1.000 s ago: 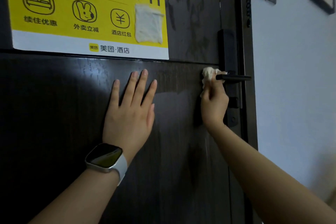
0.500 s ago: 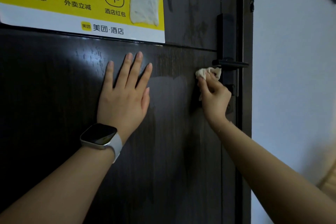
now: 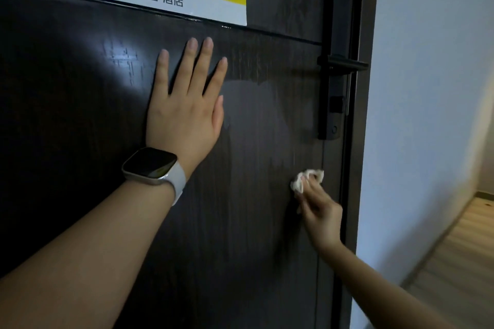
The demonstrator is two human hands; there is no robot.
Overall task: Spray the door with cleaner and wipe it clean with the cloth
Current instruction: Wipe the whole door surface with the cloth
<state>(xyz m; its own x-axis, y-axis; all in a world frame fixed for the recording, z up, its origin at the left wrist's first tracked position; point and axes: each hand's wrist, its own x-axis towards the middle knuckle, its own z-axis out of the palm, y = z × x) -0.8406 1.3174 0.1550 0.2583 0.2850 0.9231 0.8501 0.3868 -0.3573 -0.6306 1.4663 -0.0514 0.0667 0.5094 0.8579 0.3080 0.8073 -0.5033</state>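
Door [image 3: 80, 115]: dark wood-grain, semi-gloss w/ glare. Cloth [image 3: 306, 180]: crumpled pale fabric. Handle [image 3: 342, 63]: matt black. Poster [image 3: 203, 5]: glossy paper. Watch strap [image 3: 177, 181]: smooth, white.

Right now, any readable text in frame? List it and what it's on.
"美团·酒店": white bottom strip of the poster on the door.
"美团": small yellow logo beside it, blurry, barely legible.
"酒店红包": poster's yellow part.
Cut-off characters at the top edge: unreadable.
Watch screen: dark, no text.

pale wall [image 3: 427, 115] right, wood floor [image 3: 462, 256] beyond
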